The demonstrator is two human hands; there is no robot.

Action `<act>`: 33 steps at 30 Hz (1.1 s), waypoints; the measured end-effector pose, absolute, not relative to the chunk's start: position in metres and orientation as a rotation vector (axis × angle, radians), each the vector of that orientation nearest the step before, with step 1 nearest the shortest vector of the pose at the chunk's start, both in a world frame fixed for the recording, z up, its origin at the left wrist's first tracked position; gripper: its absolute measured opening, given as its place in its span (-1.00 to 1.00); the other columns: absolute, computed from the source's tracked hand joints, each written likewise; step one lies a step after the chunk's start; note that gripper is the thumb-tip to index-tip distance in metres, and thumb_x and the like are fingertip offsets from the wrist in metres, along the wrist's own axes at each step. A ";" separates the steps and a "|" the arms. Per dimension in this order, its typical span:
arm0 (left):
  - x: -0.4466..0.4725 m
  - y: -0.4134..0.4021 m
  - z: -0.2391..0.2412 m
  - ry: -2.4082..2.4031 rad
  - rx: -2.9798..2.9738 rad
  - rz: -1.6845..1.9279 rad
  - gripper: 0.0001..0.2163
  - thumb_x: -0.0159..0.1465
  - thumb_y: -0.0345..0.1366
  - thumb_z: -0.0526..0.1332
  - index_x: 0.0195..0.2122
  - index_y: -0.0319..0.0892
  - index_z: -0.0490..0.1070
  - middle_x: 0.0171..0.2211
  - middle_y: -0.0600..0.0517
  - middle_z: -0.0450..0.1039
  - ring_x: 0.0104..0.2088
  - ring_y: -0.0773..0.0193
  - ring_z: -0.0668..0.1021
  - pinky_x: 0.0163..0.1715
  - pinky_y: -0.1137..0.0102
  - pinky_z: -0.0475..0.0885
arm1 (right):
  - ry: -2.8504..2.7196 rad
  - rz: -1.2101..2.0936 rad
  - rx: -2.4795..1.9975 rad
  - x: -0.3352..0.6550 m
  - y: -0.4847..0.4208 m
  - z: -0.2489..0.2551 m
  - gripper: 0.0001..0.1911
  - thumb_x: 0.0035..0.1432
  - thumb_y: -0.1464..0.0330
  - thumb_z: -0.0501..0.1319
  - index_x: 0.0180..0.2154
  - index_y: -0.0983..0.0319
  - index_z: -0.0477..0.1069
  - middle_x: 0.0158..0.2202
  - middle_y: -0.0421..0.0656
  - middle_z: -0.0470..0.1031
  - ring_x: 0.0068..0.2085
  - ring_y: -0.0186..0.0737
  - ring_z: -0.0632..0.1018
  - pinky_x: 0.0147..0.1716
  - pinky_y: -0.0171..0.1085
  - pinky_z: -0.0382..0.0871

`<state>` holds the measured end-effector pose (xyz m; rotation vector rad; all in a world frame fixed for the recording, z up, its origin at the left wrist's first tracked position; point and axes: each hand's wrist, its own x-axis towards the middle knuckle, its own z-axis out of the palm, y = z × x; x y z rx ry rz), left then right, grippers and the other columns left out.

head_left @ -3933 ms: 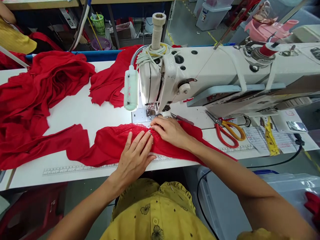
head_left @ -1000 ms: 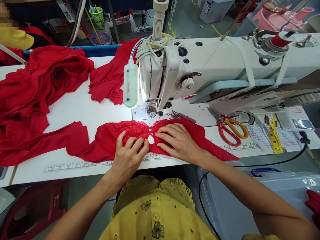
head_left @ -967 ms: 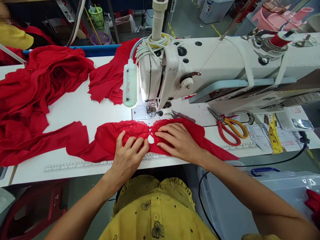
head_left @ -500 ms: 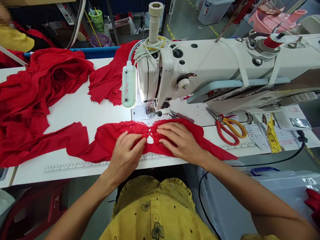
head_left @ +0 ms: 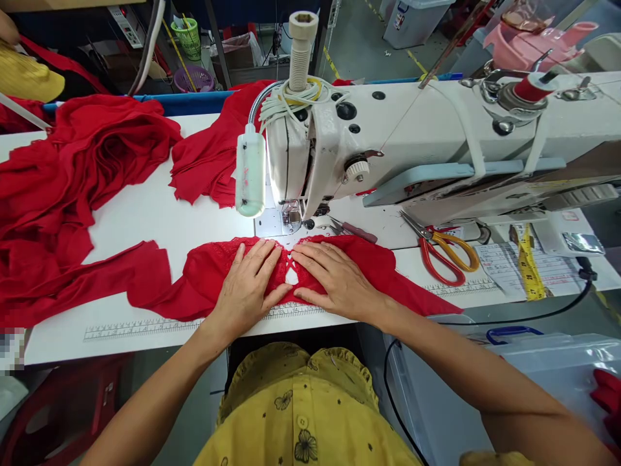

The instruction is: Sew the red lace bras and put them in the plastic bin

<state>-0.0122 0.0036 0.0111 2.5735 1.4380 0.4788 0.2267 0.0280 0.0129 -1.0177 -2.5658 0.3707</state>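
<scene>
A red lace bra (head_left: 194,272) lies spread along the front of the white sewing table, its crossed lacing and a small gap showing at the centre. My left hand (head_left: 250,281) rests flat on the lace just left of that gap, fingers stretched out. On the other side my right hand (head_left: 334,275) lies flat on the fabric with its fingers extended. Both thumbs point toward the middle below the lacing. Right behind the bra is the presser foot (head_left: 292,217) of the white sewing machine (head_left: 407,123).
Heaped red fabric (head_left: 92,149) covers the table's left, with more red pieces (head_left: 208,162) behind the lamp (head_left: 250,171). Tweezers (head_left: 356,231), scissors (head_left: 439,249) and a yellow tape measure (head_left: 528,265) lie to the right. A printed ruler (head_left: 145,329) runs along the front edge.
My left hand has gone from curled fingers to lying flat, moving up over the lace. My right hand has shifted slightly left toward the centre gap. The bra stays nearly in place.
</scene>
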 end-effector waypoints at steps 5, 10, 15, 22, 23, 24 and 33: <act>-0.012 0.004 0.013 1.442 2.567 0.487 -0.40 0.43 -0.07 0.14 0.40 -0.19 0.06 0.34 -0.24 0.26 0.39 -0.06 0.25 0.35 -0.15 0.11 | -2.559 0.371 -1.014 0.226 0.028 0.013 -0.36 0.34 0.09 0.18 0.32 0.26 0.22 0.30 0.07 0.34 0.32 0.02 0.34 0.32 0.10 0.22; -0.011 0.003 0.010 1.442 2.586 0.512 -0.43 0.43 -0.07 0.14 0.37 -0.23 0.11 0.33 -0.25 0.26 0.38 -0.06 0.27 0.35 -0.13 0.12 | -2.554 0.384 -1.015 0.226 0.027 0.011 -0.36 0.34 0.09 0.19 0.33 0.24 0.21 0.31 0.06 0.34 0.33 0.02 0.33 0.32 0.09 0.21; -0.013 0.006 0.020 1.415 2.590 0.537 -0.47 0.42 -0.06 0.15 0.32 -0.23 0.18 0.28 -0.25 0.33 0.33 -0.07 0.33 0.33 -0.10 0.18 | -2.575 0.329 -0.987 0.228 0.031 0.025 -0.46 0.38 0.14 0.15 0.27 0.27 0.28 0.26 0.04 0.39 0.27 0.03 0.37 0.28 0.05 0.23; -0.031 0.042 0.045 1.466 2.542 0.338 -0.47 0.40 -0.06 0.18 0.29 -0.23 0.19 0.22 -0.24 0.37 0.25 -0.10 0.39 0.27 -0.06 0.24 | -2.622 -0.140 -1.286 0.231 0.052 0.044 -0.64 0.40 0.44 0.02 0.14 0.34 0.40 -0.01 0.08 0.54 0.00 0.09 0.47 0.04 0.06 0.24; -0.032 0.047 0.047 1.447 2.541 0.282 -0.43 0.38 -0.04 0.21 0.30 -0.23 0.18 0.21 -0.25 0.38 0.21 -0.12 0.41 0.21 -0.03 0.30 | -2.651 -0.167 -1.304 0.231 0.055 0.043 -0.66 0.39 0.44 0.03 0.10 0.34 0.43 -0.07 0.06 0.55 -0.05 0.08 0.47 0.02 0.05 0.23; -0.031 0.051 0.048 1.428 2.541 0.236 -0.40 0.35 -0.02 0.23 0.30 -0.24 0.17 0.17 -0.25 0.40 0.15 -0.12 0.45 0.13 0.01 0.36 | -2.676 -0.181 -1.311 0.231 0.057 0.043 -0.70 0.39 0.44 0.04 0.03 0.32 0.47 -0.13 0.04 0.55 -0.09 0.06 0.46 0.01 0.03 0.23; -0.018 0.062 0.071 1.296 2.127 0.164 -0.55 0.21 0.05 0.34 -0.01 -0.13 0.42 -0.26 0.02 0.52 -0.24 0.09 0.52 -0.26 0.30 0.33 | -2.655 -0.138 -1.286 0.228 0.049 0.054 -0.80 0.37 0.46 0.04 -0.18 0.30 0.45 -0.20 0.00 0.51 -0.20 -0.04 0.46 -0.12 -0.12 0.28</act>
